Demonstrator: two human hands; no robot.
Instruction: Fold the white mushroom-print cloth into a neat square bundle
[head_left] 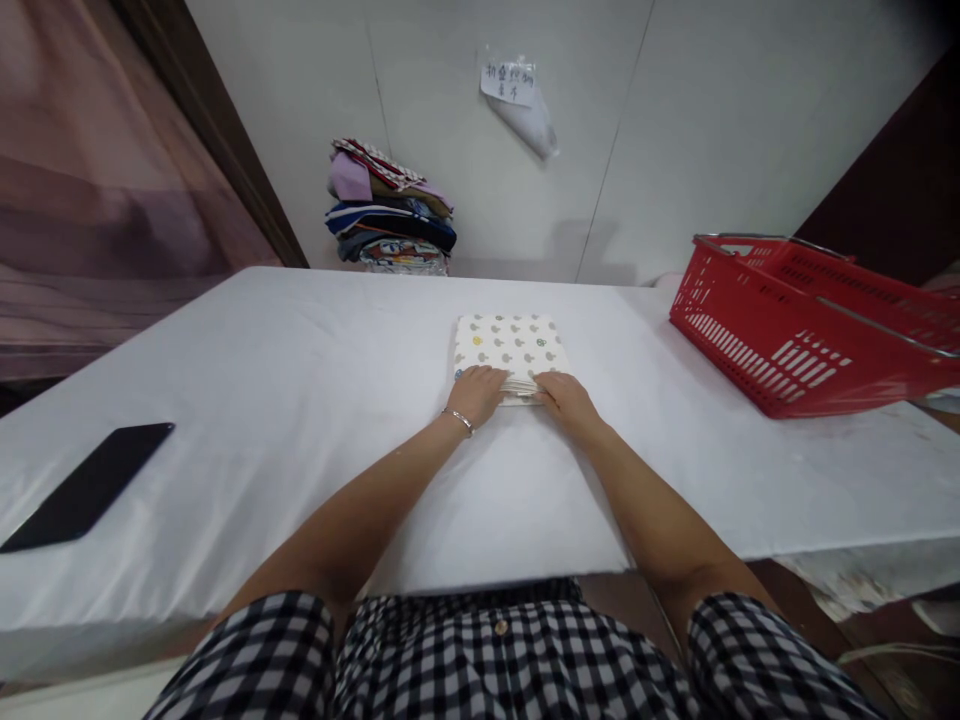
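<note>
A folded cream cloth with small printed motifs lies in the middle of the white table. My left hand, with a bracelet at the wrist, grips the cloth's near left edge, fingers curled over it. The cloth's near right edge is pinched by my right hand. Both hands sit side by side at the near edge of the folded stack.
A red plastic basket stands tilted at the right of the table. A black phone lies near the left edge. A pile of folded clothes rests at the back against the wall, under a taped paper note.
</note>
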